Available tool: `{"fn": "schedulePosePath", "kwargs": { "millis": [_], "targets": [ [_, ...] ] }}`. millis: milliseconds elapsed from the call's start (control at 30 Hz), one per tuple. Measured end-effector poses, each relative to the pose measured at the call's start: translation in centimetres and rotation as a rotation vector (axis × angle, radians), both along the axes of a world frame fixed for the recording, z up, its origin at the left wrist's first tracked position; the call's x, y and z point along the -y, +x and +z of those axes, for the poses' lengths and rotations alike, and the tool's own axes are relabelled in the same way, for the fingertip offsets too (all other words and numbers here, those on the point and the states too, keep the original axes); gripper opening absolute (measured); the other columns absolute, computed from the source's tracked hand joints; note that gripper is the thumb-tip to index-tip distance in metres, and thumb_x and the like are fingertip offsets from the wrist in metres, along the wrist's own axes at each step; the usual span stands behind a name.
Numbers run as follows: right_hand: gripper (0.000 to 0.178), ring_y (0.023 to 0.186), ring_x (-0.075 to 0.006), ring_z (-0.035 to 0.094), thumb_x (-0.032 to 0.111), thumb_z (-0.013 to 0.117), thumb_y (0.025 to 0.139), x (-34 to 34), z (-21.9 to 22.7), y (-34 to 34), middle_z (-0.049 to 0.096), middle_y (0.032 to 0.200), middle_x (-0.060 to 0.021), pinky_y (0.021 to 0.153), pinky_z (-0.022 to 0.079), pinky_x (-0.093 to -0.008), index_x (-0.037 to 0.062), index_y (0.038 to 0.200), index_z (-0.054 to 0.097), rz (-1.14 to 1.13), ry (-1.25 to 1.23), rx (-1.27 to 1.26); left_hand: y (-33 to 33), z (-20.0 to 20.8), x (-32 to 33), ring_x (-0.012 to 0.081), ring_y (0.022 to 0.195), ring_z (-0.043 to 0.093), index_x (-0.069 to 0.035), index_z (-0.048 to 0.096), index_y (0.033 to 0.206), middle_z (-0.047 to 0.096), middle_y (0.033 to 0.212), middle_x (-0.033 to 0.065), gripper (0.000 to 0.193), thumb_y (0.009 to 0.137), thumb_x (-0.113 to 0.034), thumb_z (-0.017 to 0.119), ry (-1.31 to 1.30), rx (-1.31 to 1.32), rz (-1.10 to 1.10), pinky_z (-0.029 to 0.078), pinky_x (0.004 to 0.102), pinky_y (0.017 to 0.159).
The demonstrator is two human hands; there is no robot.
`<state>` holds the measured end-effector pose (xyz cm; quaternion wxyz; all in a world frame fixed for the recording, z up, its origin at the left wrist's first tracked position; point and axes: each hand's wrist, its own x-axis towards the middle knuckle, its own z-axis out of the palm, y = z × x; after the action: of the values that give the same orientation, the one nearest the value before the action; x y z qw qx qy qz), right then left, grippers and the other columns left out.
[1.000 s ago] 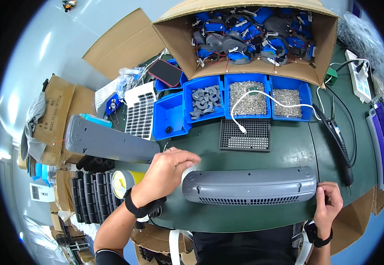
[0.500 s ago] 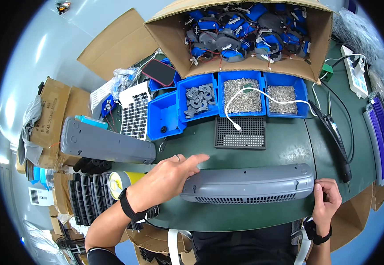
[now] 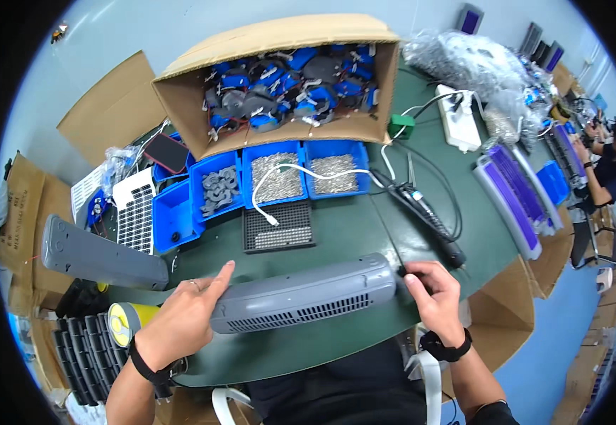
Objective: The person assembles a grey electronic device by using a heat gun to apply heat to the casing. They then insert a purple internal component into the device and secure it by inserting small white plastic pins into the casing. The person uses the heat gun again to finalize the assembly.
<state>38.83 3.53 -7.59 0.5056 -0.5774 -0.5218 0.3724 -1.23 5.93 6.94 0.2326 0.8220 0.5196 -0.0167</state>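
A long grey plastic housing (image 3: 301,290) with a row of vent slots lies across the near part of the green table. My left hand (image 3: 187,312) grips its left end, the index finger stretched along the far side. Beside its right end is my right hand (image 3: 433,297), fingers curled and thumb pressed toward them. A dark bit shows at those fingertips, too small to name. A second grey housing (image 3: 103,251) stands on the table to the left.
Blue bins (image 3: 336,166) hold screws and grey parts, behind a black perforated tray (image 3: 277,227). A cardboard box (image 3: 272,138) of blue-and-grey wired parts stands at the back. A corded handheld tool (image 3: 421,212) and purple-and-grey units (image 3: 510,195) lie right. Another person (image 3: 609,163) sits far right.
The whole view has swung to the right, bringing another person into sight. The housing has tipped so its vent slots show more. My right hand has come slightly away from its end.
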Motion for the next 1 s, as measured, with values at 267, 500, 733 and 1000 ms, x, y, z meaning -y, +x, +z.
{"fn": "schedulePosePath", "kwargs": {
  "millis": [267, 500, 733, 1000],
  "targets": [
    [0.06, 0.12, -0.0448, 0.06, 0.006, 0.079, 0.084, -4.9, 2.5, 3.5, 0.062, 0.133, -0.0248, 0.106, 0.049, -0.0483, -0.0054, 0.139, 0.057, -0.047, 0.279, 1.017, 2.4, -0.3, -0.2, 0.05, 0.084, 0.07, 0.008, 0.039, 0.156, 0.071, 0.087, 0.0322, 0.068, 0.091, -0.007, 0.054, 0.082, -0.234, 0.008, 0.054, 0.0548, 0.081],
    [0.07, 0.115, -0.0407, 0.062, 0.006, 0.079, 0.086, -7.2, 1.4, 5.9, 0.062, 0.127, -0.0258, 0.104, 0.05, -0.0442, -0.0066, 0.149, 0.051, -0.005, 0.083, 0.728, 2.7, -4.7, -0.7, 0.0495, 0.095, 0.071, 0.003, 0.052, 0.148, 0.075, 0.101, 0.0301, 0.075, 0.106, -0.059, 0.049, 0.127, 0.027, 0.049, 0.054, 0.0563, 0.089],
    [0.061, 0.106, -0.0146, 0.064, 0.003, 0.078, 0.091, -2.4, 11.0, 3.4, 0.065, 0.12, -0.006, 0.099, 0.051, -0.0296, -0.0075, 0.144, 0.051, 0.033, 0.341, -0.192, 4.3, -5.5, 0.3, 0.0458, 0.105, 0.07, -0.004, 0.072, 0.128, 0.075, 0.109, 0.0276, 0.077, 0.104, -0.07, 0.041, 0.105, 0.063, 0.145, 0.055, 0.0549, 0.092],
    [0.024, 0.073, -0.0206, 0.072, 0.006, 0.078, 0.094, -1.6, 14.6, -2.3, 0.072, 0.089, -0.0139, 0.06, 0.058, -0.0311, 0.0001, 0.111, 0.063, 0.091, 0.449, -0.614, 6.3, -4.9, 0.9, 0.044, 0.106, 0.07, -0.007, 0.076, 0.124, 0.076, 0.109, 0.0238, 0.075, 0.103, -0.07, 0.041, 0.108, 0.031, 0.207, 0.054, 0.0532, 0.094]
  ]
}}
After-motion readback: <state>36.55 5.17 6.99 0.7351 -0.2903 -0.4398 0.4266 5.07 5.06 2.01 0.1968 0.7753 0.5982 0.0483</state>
